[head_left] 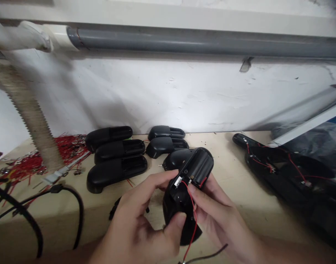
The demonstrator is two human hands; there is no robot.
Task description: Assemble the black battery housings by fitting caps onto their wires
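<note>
Black plastic shell [197,165] at 6 o'clock from the view's centre, probably light, stiff and a bit slippery, best held by its body rather than the thin red wire [194,220]. Firmly gripped in both hands: left hand [135,220] wrapped around the lower end, right hand [217,216] closed on the upper end. Hidden behind the fingers: much of the shell's inside. Farther out, more black shells [115,172] at 8 o'clock and a tangle of red wires [70,148] at 9 o'clock.

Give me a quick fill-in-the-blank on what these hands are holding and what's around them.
The left hand and right hand hold a black plastic housing, with a ____ wire running across it.
The bundle of red wires lies to the ____ of the row of black housings.
The pipe above the housings is ____.

Missing words: red; left; grey.
</note>
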